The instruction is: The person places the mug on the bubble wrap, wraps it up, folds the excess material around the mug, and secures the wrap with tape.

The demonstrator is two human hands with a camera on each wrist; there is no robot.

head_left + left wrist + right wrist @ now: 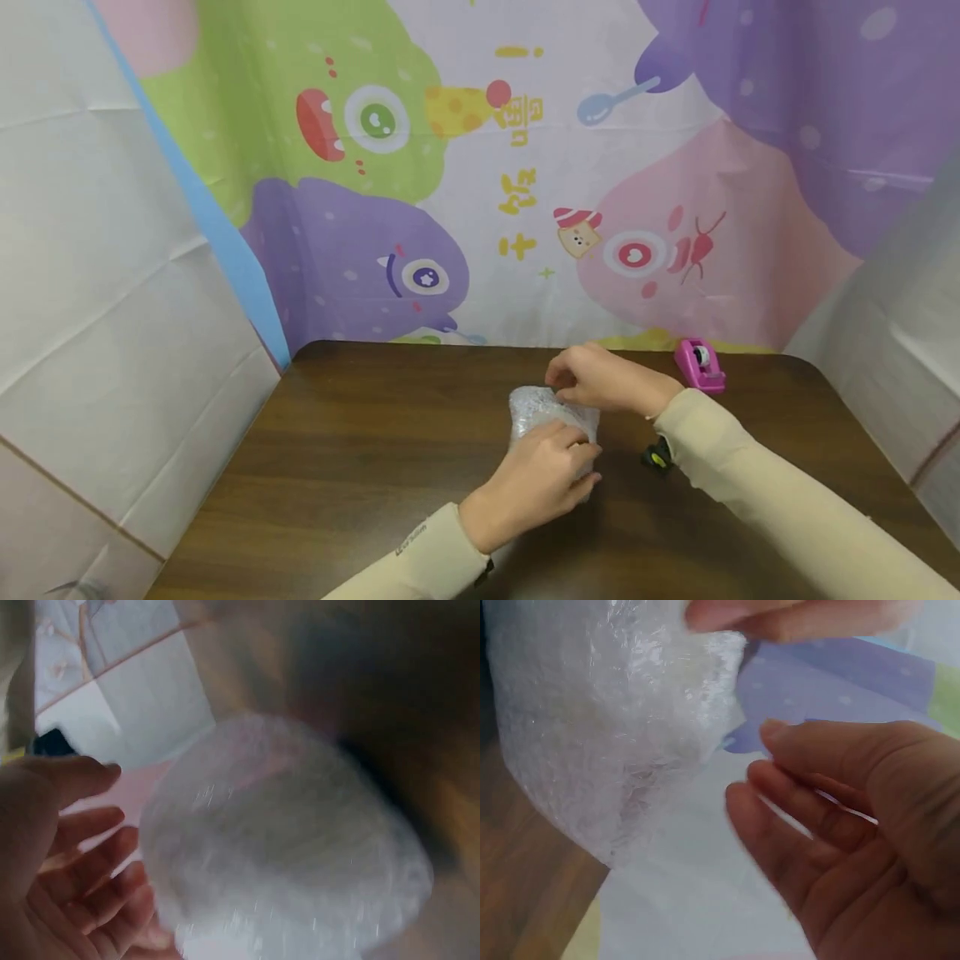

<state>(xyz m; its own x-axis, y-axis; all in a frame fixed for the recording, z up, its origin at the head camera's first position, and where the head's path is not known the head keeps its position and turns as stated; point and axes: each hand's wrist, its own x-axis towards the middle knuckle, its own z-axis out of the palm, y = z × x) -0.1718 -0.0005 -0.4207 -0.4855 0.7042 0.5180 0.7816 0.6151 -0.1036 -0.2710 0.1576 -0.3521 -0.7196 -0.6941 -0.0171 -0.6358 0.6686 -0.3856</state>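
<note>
A round bundle in clear bubble wrap stands on the brown table in the head view. My left hand lies over its near side, fingers bent and relaxed. In the left wrist view that hand is beside the wrapped bundle, its fingertips close along the edge. My right hand is at the bundle's far right top. The right wrist view has its thumb and fingers loosely bent, with a gap between them and nothing held. Whatever the wrap encloses is hidden.
A pink tape dispenser with a roll in it sits at the table's back right. Under the right forearm lies a small black item with yellow-green marks, partly covered by the sleeve. A cartoon-printed cloth hangs behind the table.
</note>
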